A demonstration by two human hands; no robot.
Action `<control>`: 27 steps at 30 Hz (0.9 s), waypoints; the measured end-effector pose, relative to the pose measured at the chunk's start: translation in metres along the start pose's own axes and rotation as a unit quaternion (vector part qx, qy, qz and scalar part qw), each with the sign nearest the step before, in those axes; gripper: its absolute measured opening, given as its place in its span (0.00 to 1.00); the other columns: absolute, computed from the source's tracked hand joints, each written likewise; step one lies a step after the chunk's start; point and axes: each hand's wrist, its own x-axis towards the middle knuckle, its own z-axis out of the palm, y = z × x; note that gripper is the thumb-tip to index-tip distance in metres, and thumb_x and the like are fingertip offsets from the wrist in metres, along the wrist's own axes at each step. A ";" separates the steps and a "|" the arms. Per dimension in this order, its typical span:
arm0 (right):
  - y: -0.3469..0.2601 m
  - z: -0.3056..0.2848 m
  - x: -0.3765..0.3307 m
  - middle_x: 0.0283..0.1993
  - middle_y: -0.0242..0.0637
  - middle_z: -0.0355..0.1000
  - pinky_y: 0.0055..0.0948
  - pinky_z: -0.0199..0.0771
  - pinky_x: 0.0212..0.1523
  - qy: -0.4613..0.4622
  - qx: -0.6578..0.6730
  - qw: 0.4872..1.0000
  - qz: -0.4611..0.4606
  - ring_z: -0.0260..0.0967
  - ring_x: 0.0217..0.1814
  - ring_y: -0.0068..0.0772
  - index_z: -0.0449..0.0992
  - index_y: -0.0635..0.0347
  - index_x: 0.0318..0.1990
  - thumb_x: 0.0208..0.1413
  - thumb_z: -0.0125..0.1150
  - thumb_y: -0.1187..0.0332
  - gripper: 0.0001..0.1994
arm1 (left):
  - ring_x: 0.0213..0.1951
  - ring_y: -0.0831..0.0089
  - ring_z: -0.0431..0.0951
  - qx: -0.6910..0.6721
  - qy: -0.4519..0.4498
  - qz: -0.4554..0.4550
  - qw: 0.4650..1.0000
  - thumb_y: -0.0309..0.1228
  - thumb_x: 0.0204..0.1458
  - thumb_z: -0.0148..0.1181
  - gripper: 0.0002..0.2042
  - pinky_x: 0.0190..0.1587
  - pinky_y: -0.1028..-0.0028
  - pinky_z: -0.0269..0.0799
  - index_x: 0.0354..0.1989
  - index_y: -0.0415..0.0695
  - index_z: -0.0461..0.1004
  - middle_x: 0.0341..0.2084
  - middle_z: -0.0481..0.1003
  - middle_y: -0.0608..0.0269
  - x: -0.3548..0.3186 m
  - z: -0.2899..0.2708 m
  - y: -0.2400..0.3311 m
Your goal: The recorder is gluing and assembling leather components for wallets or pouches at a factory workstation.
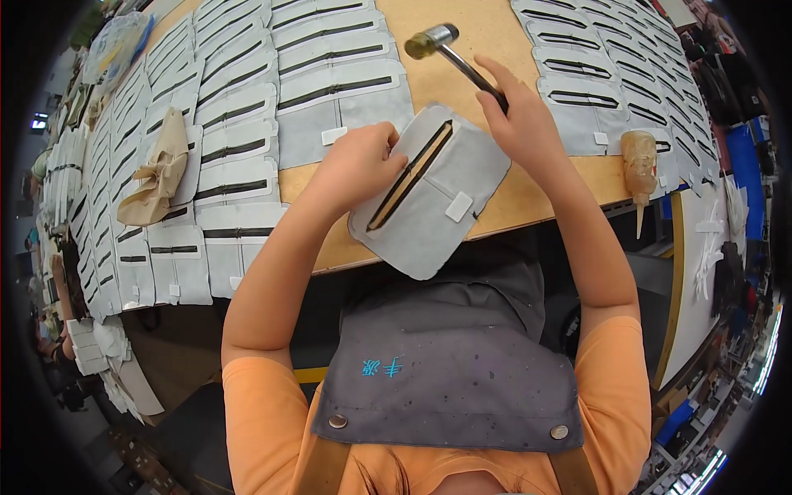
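Note:
A light grey panel (425,239) with a long dark-edged slot lies tilted across the table's front edge, its near corner hanging over my apron. Tan material shows inside the slot, and a small white tab (459,207) sits beside it. My left hand (371,161) is closed on the panel's left side, fingers curled at the slot. In my right hand (518,111) is a small hammer (454,56), held by its dark handle. Its metal head with a yellowish translucent face is raised above the table, apart from the panel.
Rows of similar grey panels (239,148) cover the table's left, with more panels (577,70) at the right. Crumpled brown paper (157,177) rests on the left rows. A nozzle bottle of amber liquid (639,165) lies at the right edge. The wooden tabletop (412,82) shows between.

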 end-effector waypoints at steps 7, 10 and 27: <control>-0.002 -0.012 0.028 0.42 0.43 0.73 0.33 0.69 0.46 0.154 0.118 0.973 -0.128 0.70 0.46 0.41 0.74 0.61 0.50 0.57 0.56 0.71 0.14 | 0.25 0.79 0.76 -0.451 0.119 -0.080 0.881 0.29 0.64 0.47 0.10 0.27 0.79 0.74 0.48 0.35 0.64 0.35 0.73 0.57 -0.057 0.014 0.004; -0.018 -0.011 -0.007 0.40 0.42 0.73 0.34 0.69 0.46 0.076 0.136 0.980 -0.126 0.70 0.45 0.41 0.75 0.63 0.46 0.55 0.57 0.73 0.11 | 0.30 0.69 0.80 -0.542 -0.008 -0.190 0.819 0.31 0.65 0.46 0.13 0.34 0.74 0.78 0.50 0.33 0.61 0.36 0.75 0.55 -0.087 0.041 0.012; -0.001 0.002 -0.080 0.39 0.36 0.69 0.38 0.63 0.48 -0.057 0.067 0.994 -0.059 0.65 0.44 0.41 0.73 0.58 0.40 0.51 0.60 0.75 0.09 | 0.40 0.60 0.70 -0.037 -0.033 0.132 0.990 0.21 0.49 0.59 0.12 0.45 0.63 0.65 0.43 0.40 0.70 0.34 0.71 0.57 -0.023 0.043 0.024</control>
